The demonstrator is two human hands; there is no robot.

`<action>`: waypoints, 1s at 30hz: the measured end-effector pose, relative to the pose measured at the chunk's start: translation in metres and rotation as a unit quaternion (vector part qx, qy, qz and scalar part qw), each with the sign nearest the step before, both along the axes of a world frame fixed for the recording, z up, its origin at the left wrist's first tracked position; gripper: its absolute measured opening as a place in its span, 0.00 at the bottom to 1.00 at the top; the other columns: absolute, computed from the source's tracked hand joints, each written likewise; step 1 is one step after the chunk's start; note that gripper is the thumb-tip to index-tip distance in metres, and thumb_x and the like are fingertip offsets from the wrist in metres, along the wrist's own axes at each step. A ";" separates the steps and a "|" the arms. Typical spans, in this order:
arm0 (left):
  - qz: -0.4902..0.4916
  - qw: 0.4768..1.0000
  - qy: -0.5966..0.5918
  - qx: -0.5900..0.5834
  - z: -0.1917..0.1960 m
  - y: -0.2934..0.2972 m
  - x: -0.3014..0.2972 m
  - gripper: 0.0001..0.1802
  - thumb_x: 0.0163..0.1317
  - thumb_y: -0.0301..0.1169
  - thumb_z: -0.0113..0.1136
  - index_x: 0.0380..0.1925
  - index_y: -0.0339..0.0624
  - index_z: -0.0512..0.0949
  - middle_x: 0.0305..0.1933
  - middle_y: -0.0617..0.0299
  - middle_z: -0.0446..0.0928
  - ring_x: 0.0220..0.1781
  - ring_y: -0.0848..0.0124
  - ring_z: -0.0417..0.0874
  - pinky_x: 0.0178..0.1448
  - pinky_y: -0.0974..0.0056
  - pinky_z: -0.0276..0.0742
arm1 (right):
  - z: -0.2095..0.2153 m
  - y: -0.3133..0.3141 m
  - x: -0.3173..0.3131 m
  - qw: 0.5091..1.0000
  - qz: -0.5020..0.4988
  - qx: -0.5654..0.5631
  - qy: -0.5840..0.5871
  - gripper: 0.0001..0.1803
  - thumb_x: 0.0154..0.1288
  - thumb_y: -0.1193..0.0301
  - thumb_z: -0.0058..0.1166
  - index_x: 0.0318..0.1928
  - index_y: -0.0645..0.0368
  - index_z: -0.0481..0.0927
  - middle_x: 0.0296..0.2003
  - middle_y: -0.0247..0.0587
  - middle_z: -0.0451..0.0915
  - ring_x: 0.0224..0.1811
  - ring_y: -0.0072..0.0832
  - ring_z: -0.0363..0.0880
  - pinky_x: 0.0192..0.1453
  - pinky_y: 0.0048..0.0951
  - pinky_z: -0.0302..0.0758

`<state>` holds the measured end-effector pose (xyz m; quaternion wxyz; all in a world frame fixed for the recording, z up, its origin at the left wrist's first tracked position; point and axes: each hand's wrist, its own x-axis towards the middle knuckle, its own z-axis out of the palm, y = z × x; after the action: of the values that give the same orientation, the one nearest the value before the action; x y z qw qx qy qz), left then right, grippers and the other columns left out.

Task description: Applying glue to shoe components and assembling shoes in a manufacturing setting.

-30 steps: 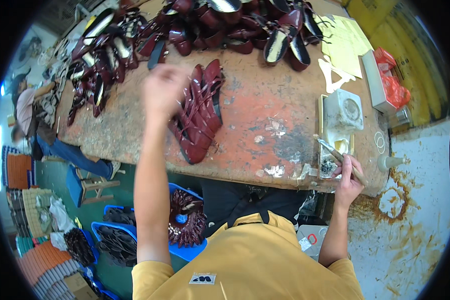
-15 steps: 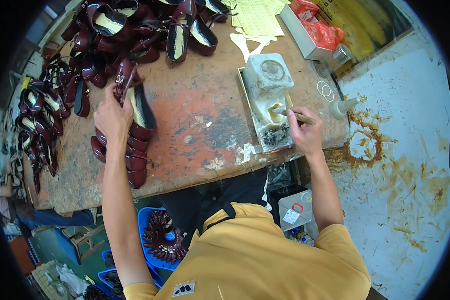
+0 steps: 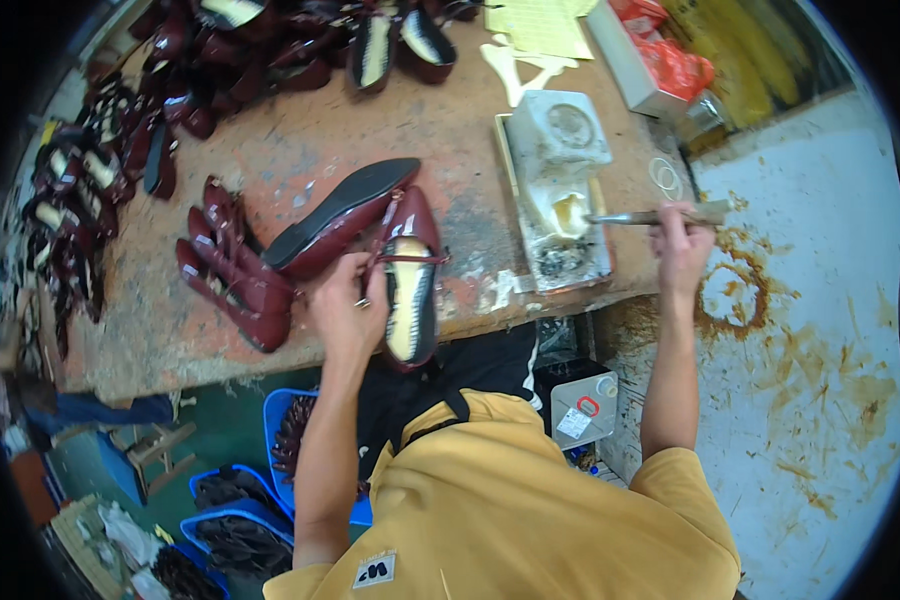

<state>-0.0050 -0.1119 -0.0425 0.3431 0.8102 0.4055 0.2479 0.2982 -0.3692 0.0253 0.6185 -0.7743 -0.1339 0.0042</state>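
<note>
The left hand (image 3: pixel 348 312) grips a dark red shoe (image 3: pixel 410 275) at the near edge of the surface (image 3: pixel 300 150), insole up, long axis running away from the person. The right hand (image 3: pixel 682 250), well apart to its right, is closed on a brush (image 3: pixel 650 216) whose tip points left into the glue tray (image 3: pixel 555 200).

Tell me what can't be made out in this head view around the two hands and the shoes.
- Left hand on the dark red shoe: its palm and fingertips are hidden by the hand's own back, so the exact grip is unclear.
- Brush in the right hand: its tip blurs into the glue tray.
- Shoe pile at the back: cut off by the top edge.
- Blue crates: partly hidden under the workbench.
</note>
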 end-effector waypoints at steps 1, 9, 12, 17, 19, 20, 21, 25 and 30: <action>0.007 0.999 -0.002 -0.044 -0.011 -0.002 -0.001 0.10 0.64 0.33 0.65 0.40 0.38 0.84 0.29 0.51 0.84 0.30 0.61 0.87 0.38 0.58 0.80 | -0.006 -0.009 0.007 0.999 -0.017 -0.043 0.026 0.09 0.70 0.69 0.59 0.32 0.59 0.83 0.18 0.29 0.75 0.15 0.13 0.66 0.18 0.19 0.58; 0.063 0.966 -0.153 -0.198 -0.027 -0.016 0.006 0.11 0.71 0.31 0.61 0.39 0.32 0.82 0.26 0.58 0.81 0.28 0.78 0.80 0.34 0.68 0.74 | -0.014 0.054 -0.122 0.968 0.234 0.027 0.081 0.05 0.69 0.73 0.62 0.41 0.62 0.85 0.26 0.38 0.84 0.21 0.19 0.77 0.25 0.21 0.70; 0.059 0.978 -0.103 -0.173 -0.018 -0.017 0.003 0.12 0.71 0.32 0.61 0.37 0.32 0.81 0.24 0.58 0.80 0.24 0.78 0.77 0.31 0.67 0.71 | -0.028 0.100 -0.160 0.937 0.311 -0.029 -0.159 0.06 0.63 0.79 0.65 0.41 0.63 0.85 0.28 0.41 0.85 0.26 0.27 0.83 0.30 0.26 0.76; 0.043 0.971 -0.108 -0.208 -0.034 -0.004 0.000 0.13 0.69 0.34 0.61 0.34 0.33 0.80 0.24 0.58 0.79 0.27 0.77 0.75 0.33 0.64 0.71 | -0.047 0.114 -0.183 0.924 0.316 -0.019 -0.215 0.04 0.61 0.80 0.65 0.37 0.64 0.84 0.28 0.45 0.84 0.26 0.31 0.85 0.31 0.28 0.78; 0.044 0.963 -0.109 -0.241 -0.033 0.000 -0.002 0.13 0.69 0.35 0.61 0.34 0.33 0.80 0.25 0.59 0.79 0.27 0.77 0.75 0.34 0.64 0.72 | -0.031 0.095 -0.193 0.930 0.344 -0.070 -0.106 0.03 0.61 0.79 0.66 0.35 0.63 0.84 0.24 0.42 0.83 0.22 0.27 0.82 0.27 0.27 0.75; 0.038 0.956 -0.113 -0.269 -0.034 0.002 -0.001 0.13 0.69 0.35 0.61 0.34 0.32 0.80 0.25 0.59 0.80 0.27 0.77 0.75 0.35 0.65 0.72 | -0.024 0.093 -0.194 0.931 0.342 -0.073 -0.102 0.03 0.61 0.79 0.66 0.35 0.63 0.84 0.24 0.42 0.83 0.22 0.27 0.82 0.27 0.27 0.75; 0.036 0.950 -0.117 -0.286 -0.035 0.002 -0.001 0.13 0.69 0.34 0.62 0.34 0.32 0.80 0.25 0.60 0.80 0.28 0.77 0.75 0.37 0.65 0.73 | -0.018 0.091 -0.195 0.922 0.373 -0.105 -0.030 0.02 0.63 0.79 0.64 0.35 0.65 0.84 0.24 0.40 0.83 0.23 0.24 0.81 0.29 0.26 0.74; 0.021 0.946 -0.105 -0.306 -0.037 0.006 -0.006 0.13 0.69 0.34 0.62 0.34 0.32 0.81 0.25 0.61 0.80 0.28 0.78 0.75 0.36 0.66 0.73 | 0.001 0.105 -0.177 0.850 0.481 -0.188 0.107 0.01 0.63 0.80 0.62 0.35 0.66 0.85 0.26 0.39 0.84 0.28 0.22 0.80 0.33 0.25 0.74; 0.016 0.946 -0.130 -0.295 -0.042 0.002 -0.007 0.12 0.69 0.34 0.63 0.35 0.33 0.81 0.25 0.61 0.80 0.27 0.78 0.76 0.33 0.66 0.72 | 0.017 0.124 -0.144 0.768 0.613 -0.180 -0.050 0.07 0.57 0.84 0.63 0.37 0.64 0.87 0.32 0.44 0.80 0.35 0.39 0.81 0.40 0.36 0.77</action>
<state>-0.0119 -0.1095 -0.0843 0.6126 0.6268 0.4254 0.2257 0.1543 -0.2457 0.0423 0.3257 -0.6241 -0.6078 0.3674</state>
